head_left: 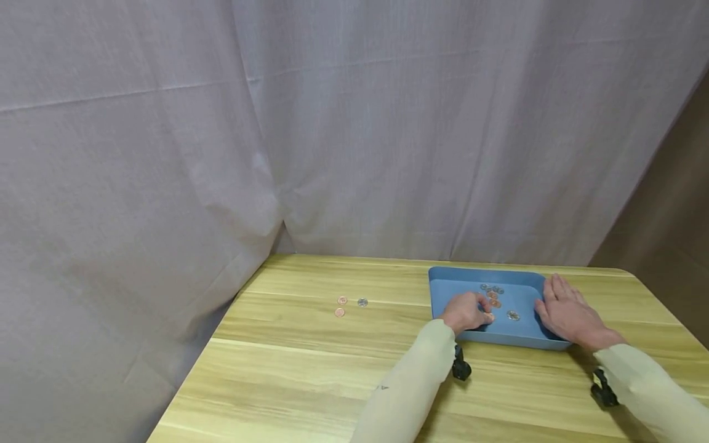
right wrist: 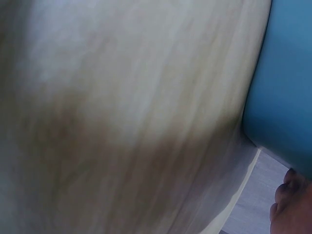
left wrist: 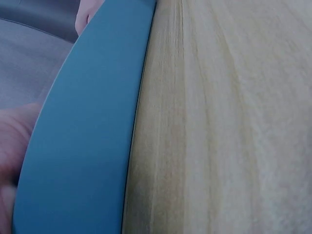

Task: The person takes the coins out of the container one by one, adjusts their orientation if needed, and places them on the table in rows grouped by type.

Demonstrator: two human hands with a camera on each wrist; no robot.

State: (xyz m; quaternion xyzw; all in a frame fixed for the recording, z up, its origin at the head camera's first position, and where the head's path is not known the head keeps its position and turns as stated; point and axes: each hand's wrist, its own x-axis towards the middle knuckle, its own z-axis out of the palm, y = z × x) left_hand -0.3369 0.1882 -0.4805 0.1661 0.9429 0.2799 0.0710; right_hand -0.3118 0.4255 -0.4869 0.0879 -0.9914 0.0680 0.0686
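As the left hand (head_left: 464, 311) pinches a coin (head_left: 490, 316) inside the tray (head_left: 515, 339), apparently placing it, and the right hand (head_left: 570, 314) lies straight-fingered at the tray's right side, the next move likely calls for release near the other coins (head_left: 495, 303).

Creased grey curtain (head_left: 388, 135) behind wooden table (head_left: 288, 381)

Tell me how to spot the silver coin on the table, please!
Find the wooden table, then the blue tray on it. Left of the tray, outside it, lie two copper-coloured coins. The silver coin lies beside them, nearer the tray; its grey colour sets it apart.
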